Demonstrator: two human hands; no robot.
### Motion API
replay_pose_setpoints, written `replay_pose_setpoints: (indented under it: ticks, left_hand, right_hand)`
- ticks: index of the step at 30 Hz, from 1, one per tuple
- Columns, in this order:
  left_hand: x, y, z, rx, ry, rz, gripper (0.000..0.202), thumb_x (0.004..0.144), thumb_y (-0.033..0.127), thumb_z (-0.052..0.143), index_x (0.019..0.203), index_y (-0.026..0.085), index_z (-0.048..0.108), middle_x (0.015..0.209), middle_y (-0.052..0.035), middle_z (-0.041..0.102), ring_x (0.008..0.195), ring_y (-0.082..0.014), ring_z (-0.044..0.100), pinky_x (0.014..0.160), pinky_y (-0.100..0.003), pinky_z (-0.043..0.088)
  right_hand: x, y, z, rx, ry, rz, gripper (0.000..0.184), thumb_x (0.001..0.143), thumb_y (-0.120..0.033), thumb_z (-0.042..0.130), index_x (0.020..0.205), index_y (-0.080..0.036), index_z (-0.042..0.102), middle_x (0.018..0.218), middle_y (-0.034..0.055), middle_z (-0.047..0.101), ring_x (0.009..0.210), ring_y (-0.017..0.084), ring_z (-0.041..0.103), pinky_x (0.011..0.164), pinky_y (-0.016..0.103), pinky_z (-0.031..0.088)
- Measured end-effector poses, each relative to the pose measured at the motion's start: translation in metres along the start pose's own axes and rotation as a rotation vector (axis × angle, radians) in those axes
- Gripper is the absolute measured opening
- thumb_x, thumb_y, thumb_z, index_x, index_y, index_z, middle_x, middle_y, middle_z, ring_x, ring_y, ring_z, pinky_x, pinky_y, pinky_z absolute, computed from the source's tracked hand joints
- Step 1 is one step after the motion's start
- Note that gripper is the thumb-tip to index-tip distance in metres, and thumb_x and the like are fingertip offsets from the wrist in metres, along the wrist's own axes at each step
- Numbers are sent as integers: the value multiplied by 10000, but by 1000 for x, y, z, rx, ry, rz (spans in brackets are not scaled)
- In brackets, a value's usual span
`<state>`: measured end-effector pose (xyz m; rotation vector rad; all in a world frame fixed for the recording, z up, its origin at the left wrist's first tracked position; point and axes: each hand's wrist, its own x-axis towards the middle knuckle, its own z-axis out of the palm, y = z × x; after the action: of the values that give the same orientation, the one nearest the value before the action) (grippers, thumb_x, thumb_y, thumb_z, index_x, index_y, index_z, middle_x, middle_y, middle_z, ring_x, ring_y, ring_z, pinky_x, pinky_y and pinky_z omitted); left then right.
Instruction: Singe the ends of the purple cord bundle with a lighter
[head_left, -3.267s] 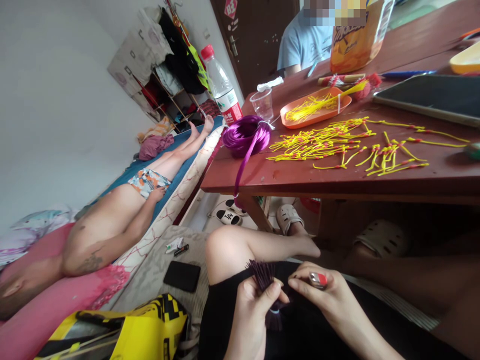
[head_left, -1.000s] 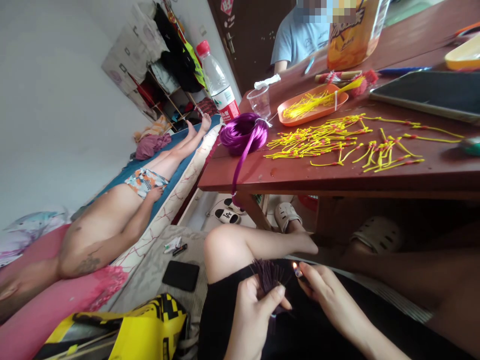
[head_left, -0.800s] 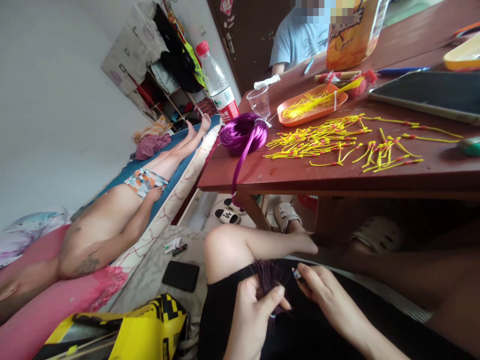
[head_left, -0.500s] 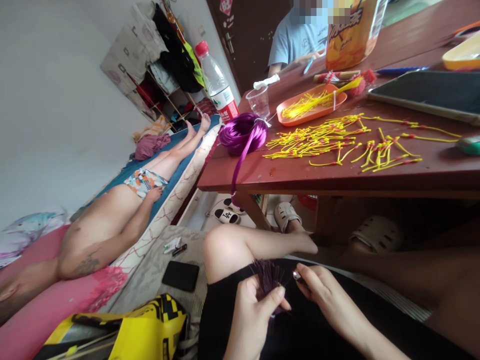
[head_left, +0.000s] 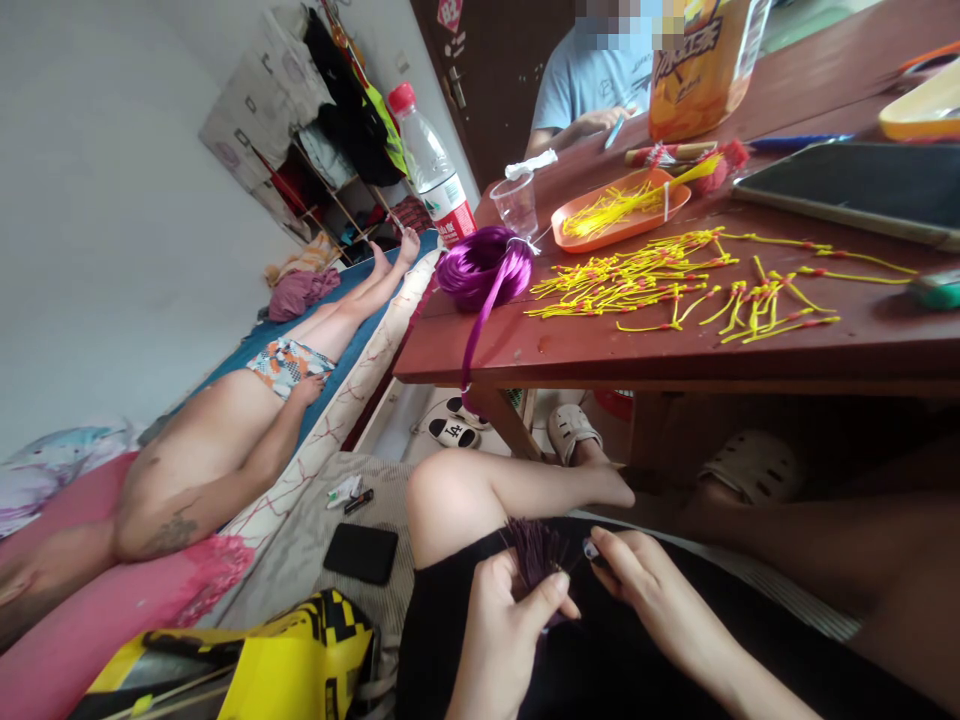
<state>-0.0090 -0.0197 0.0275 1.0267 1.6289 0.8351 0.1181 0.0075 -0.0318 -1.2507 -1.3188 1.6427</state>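
Observation:
My left hand [head_left: 502, 620] is closed around a bundle of thin dark purple cords [head_left: 532, 548] above my lap. The cut ends fan out over the thumb, and a little of the bundle shows below the fingers. Just to the right, my right hand [head_left: 641, 575] is pinched, thumb and fingers together. A small pale spot shows at its fingertips; whether it is a nail or a held thing I cannot tell. On the table edge ahead lies a coil of shiny purple cord [head_left: 480, 268], with one strand hanging down over the edge.
Short yellow knotted cords [head_left: 652, 280] are spread over the red-brown table [head_left: 585, 355]. Behind them stand an orange tray [head_left: 600, 240], a plastic bottle [head_left: 431, 165], a cup [head_left: 516, 203] and a tablet [head_left: 862, 190]. A person lies on the bed at left; another sits across the table.
My right hand's fingertips have shifted very slightly. The left hand keeps its grip on the purple bundle, and the seated person's hand across the table shows more clearly.

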Motion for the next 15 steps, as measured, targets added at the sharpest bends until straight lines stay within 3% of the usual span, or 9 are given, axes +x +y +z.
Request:
replay_pose_setpoints:
  ticks: [15]
  left_hand:
    - [0, -3, -1, 62, 15, 27, 107, 683, 209, 593, 617, 125, 604, 496, -14, 619, 477, -119, 499, 484, -204, 366]
  right_hand:
    - [-1, -1, -2, 9, 2, 23, 410, 816, -482, 276, 506, -216, 233, 488, -54, 230, 478, 113, 216, 460, 250, 205]
